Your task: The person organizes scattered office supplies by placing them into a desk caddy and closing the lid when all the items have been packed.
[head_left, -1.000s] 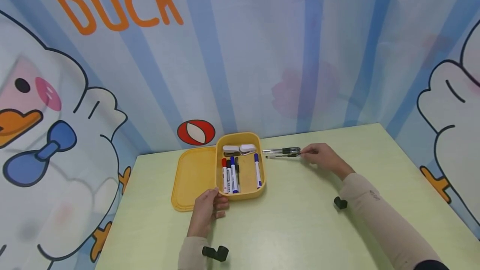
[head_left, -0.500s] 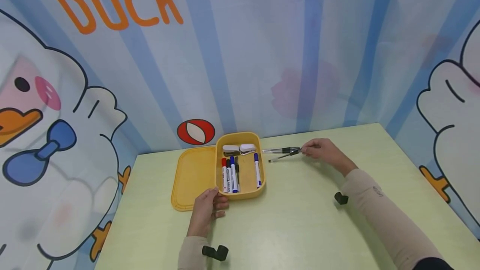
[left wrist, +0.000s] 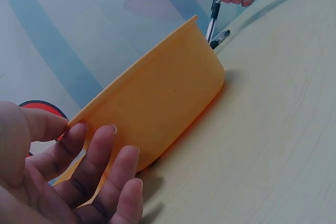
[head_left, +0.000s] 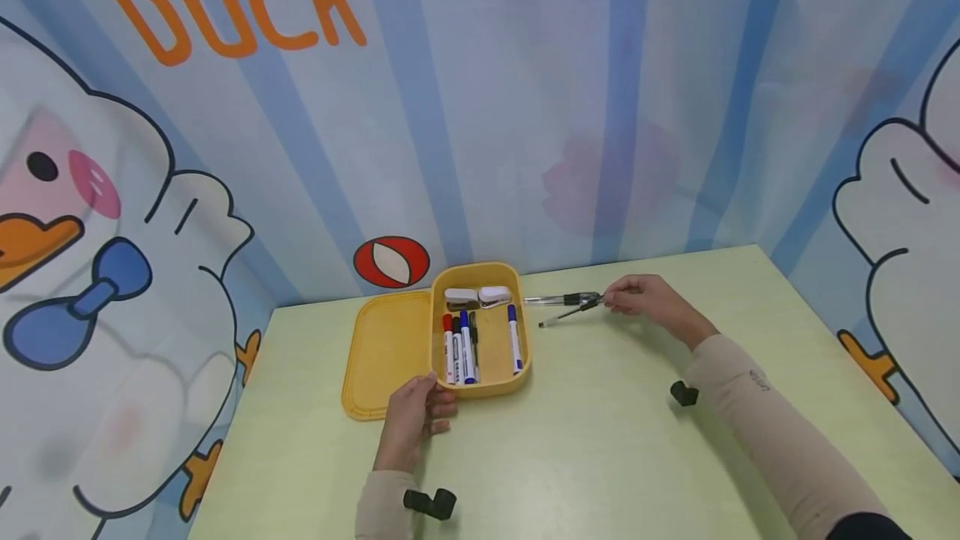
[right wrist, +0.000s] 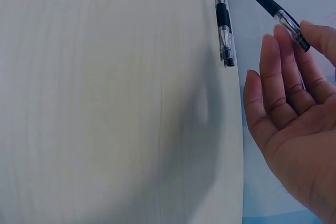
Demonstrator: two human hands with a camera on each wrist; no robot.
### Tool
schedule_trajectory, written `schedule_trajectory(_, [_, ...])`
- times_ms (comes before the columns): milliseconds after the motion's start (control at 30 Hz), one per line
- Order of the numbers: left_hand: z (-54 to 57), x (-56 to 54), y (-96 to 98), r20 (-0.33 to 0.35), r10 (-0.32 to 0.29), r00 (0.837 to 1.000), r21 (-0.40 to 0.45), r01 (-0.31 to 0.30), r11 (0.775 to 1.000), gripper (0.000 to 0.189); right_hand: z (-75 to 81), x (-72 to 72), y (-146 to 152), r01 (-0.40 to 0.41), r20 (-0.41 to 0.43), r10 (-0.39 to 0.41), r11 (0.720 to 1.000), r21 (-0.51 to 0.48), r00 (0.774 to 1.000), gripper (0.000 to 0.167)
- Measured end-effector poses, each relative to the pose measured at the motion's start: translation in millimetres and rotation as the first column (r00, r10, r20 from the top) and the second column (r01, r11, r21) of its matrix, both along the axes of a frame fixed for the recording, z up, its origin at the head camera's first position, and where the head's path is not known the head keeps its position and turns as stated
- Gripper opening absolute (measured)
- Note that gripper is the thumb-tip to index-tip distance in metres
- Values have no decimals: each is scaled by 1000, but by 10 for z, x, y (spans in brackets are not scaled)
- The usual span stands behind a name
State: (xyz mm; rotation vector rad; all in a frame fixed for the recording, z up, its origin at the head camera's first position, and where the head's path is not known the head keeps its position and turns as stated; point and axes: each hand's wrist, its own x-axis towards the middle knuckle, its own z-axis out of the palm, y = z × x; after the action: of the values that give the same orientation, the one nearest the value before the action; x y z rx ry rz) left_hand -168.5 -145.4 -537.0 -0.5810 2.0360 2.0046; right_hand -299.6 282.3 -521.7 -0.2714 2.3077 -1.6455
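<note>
At the right, my right hand (head_left: 651,304) pinches one end of a clear pen with a black grip (right wrist: 265,1) between thumb and forefinger, the other fingers loosely bent. The pen slants leftward. A similar pen (right wrist: 223,17) lies on the table beside it. My left hand (head_left: 408,423) pinches the rim of a yellow box (left wrist: 157,93) at its near left corner with thumb and forefinger. Inside the box are a red-capped marker (head_left: 448,352), a black-capped marker, a black pen, two blue-capped markers (head_left: 515,340), and two white things resembling mini staplers (head_left: 494,297).
A yellow lid (head_left: 382,357) lies flat left of the box, partly under its edge. The pale table (head_left: 600,440) meets a striped, duck-printed curtain (head_left: 510,107) at the back. Small black wrist mounts (head_left: 431,504) show on both sleeves.
My right hand has shifted slightly back and lifted one pen's end; its other end has swung towards me, away from the lying pen. My left hand and the box have stayed put.
</note>
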Motion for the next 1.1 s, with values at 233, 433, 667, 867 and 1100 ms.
schedule_trajectory(233, [-12,-26,-3,7,14,1000,-3,-14,1000,36,36,-9,-2,-16,-30,16,1000,-16,999,38])
schedule_trajectory(433, [-16,-19,-1,6,14,1000,-4,-13,1000,37,61,-16,-4,-20,-61,19,1000,-10,998,36])
schedule_trajectory(667, [-37,-46,0,11,14,1000,-9,-14,1000,36,60,-47,-1,-15,-49,14,1000,-12,999,36])
schedule_trajectory(867, [-41,-54,-1,17,15,1000,-13,-15,1000,37,93,-59,-2,-20,-52,19,1000,-16,998,38])
schedule_trajectory(1100, [-38,-61,3,19,25,1000,-8,-25,1000,36,126,-62,-13,-19,-54,18,999,-30,998,37])
